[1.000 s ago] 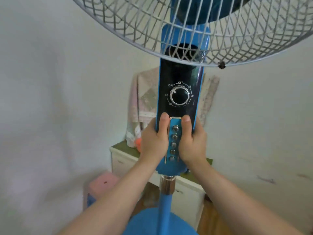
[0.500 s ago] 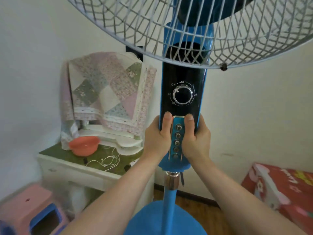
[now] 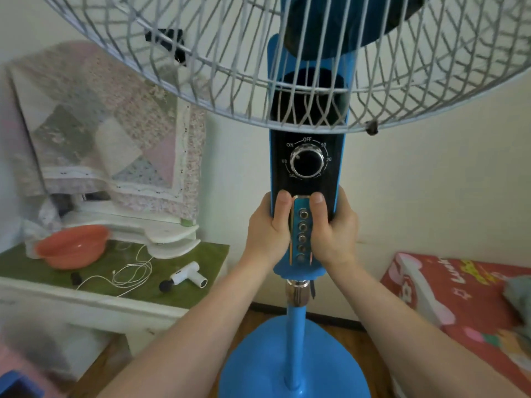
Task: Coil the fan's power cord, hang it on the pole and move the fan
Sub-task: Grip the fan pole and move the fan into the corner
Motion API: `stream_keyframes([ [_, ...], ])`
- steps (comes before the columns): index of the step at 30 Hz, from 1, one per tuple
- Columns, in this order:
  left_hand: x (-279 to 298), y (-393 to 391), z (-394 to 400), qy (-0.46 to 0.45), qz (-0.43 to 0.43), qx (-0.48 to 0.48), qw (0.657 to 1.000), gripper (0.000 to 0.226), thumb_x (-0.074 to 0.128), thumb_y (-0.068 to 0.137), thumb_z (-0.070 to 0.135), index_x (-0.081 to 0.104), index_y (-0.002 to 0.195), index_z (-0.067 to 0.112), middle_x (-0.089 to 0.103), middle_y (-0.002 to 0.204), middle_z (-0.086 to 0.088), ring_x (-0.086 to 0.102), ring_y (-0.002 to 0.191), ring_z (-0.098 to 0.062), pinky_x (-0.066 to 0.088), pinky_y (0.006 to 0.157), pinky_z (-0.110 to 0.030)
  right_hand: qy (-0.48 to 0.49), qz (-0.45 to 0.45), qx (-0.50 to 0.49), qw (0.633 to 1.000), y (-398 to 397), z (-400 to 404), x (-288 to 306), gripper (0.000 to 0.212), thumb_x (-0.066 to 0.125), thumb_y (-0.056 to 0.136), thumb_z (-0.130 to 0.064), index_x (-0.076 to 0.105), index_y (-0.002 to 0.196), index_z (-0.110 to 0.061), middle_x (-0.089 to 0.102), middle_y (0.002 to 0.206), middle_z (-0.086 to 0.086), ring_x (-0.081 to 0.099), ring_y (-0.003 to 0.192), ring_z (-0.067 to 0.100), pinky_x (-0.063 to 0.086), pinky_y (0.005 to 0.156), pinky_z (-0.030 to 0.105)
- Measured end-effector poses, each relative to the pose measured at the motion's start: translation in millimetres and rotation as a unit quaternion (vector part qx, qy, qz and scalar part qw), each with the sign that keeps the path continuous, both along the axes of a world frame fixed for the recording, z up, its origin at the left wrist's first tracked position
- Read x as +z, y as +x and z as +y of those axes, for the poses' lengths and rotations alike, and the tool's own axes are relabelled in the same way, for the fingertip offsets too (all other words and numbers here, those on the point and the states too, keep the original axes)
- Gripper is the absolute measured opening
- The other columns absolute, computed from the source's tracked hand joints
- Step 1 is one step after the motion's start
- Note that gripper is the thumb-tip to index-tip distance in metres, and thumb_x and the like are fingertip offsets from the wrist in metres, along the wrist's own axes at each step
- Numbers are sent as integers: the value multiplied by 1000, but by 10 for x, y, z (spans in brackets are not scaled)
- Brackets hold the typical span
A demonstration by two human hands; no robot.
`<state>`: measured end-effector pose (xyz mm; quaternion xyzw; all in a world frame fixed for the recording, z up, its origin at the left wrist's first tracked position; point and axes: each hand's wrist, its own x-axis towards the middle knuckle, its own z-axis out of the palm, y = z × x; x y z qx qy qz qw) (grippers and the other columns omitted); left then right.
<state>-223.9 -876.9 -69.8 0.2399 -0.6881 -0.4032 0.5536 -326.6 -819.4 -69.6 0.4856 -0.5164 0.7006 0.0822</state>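
A blue pedestal fan fills the middle of the view. Its black control column [image 3: 307,165] carries a timer dial and a strip of buttons. The white wire cage [image 3: 230,67] spreads across the top. My left hand [image 3: 267,228] grips the column's left side, thumb on the front. My right hand [image 3: 336,231] grips the right side the same way. Below them the blue pole [image 3: 295,340] runs down to the round blue base [image 3: 293,366]. The power cord is hidden; only a short dark strap shows beside the chrome collar.
At the left stands a white dresser [image 3: 86,303] with a green top, bearing an orange bowl [image 3: 71,249], a white cable [image 3: 129,274] and a white massage gun [image 3: 186,278]. A patchwork cloth [image 3: 106,139] hangs behind. A red-covered bed [image 3: 459,300] lies right. Wood floor shows below.
The view and the fan have swung right along the wall: the dresser slid to the left and the red bed came into sight. Both hands keep the same grip on the column.
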Motion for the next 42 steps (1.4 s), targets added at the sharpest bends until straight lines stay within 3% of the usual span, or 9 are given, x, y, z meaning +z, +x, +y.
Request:
stream_keyframes([
  [4, -220, -307, -482, 19, -13, -27, 999, 54, 29, 79, 81, 53, 84, 33, 65, 78, 11, 61, 73, 14, 41, 62, -3, 18, 0, -15, 1000, -308, -432, -201, 48, 46, 93, -57, 63, 111, -16, 67, 84, -35, 64, 72, -8, 42, 58, 4],
  [8, -397, -631, -1056, 27, -24, -56, 998, 53, 30, 77, 82, 54, 90, 37, 67, 85, 13, 61, 77, 16, 42, 62, -1, 21, -12, -15, 1000, -608, -954, -362, 50, 46, 94, -58, 63, 111, -14, 67, 82, -37, 63, 71, -12, 41, 56, 2],
  [13, -505, -943, -1732, 45, -36, -61, 996, 68, 27, 69, 96, 55, 93, 39, 69, 87, 12, 63, 80, 11, 45, 64, -4, 39, -7, 2, 999, -906, -1575, -426, 52, 41, 92, -73, 58, 116, -30, 70, 91, -31, 68, 78, -6, 46, 61, 5],
  [19, -691, -1295, -2362, 42, -43, -53, 997, 73, 27, 80, 80, 60, 105, 20, 68, 89, 9, 63, 83, 10, 43, 66, -3, 77, -50, 56, 994, -1238, -2145, -561, 55, 49, 90, -71, 57, 123, -28, 70, 101, -29, 68, 91, -6, 49, 71, 7],
  [22, -854, -1433, -2648, 54, -43, -46, 997, 66, 29, 82, 77, 58, 107, 23, 67, 90, 12, 62, 81, 16, 43, 67, -2, 94, -78, 112, 986, -1373, -2438, -671, 37, 61, 90, -55, 55, 122, -37, 71, 105, -24, 69, 96, -3, 52, 75, 11],
  [29, -1232, -1784, -3173, 78, -58, 23, 995, 40, 33, 87, 66, 55, 98, 34, 64, 83, 17, 60, 79, 20, 42, 67, 0, 123, -115, 228, 959, -1876, -3080, -1022, 56, 68, 91, -49, 51, 133, -16, 71, 113, -9, 70, 107, 13, 55, 83, 23],
  [33, -1401, -2038, -3443, 114, -67, 48, 990, 46, 37, 94, 56, 61, 105, 19, 67, 86, 12, 63, 78, 16, 43, 66, -2, 146, -134, 270, 942, -2197, -3442, -1215, 54, 71, 89, -49, 53, 133, -23, 72, 116, -5, 70, 110, 15, 56, 85, 24],
  [38, -1584, -2353, -3666, 96, -72, 100, 988, 70, 31, 82, 67, 62, 108, 9, 64, 85, 14, 61, 75, 16, 42, 64, -3, 173, -152, 296, 927, -2535, -3804, -1442, 60, 81, 76, -56, 57, 124, -31, 74, 114, -7, 71, 108, 13, 57, 83, 23],
  [42, -1852, -2482, -3783, 109, -85, 135, 981, 50, 35, 91, 56, 58, 99, 12, 61, 76, 14, 62, 70, 8, 41, 62, -7, 181, -156, 299, 924, -2658, -3984, -1698, 52, 84, 71, -57, 60, 113, -37, 76, 104, -13, 73, 99, 6, 56, 78, 17],
])
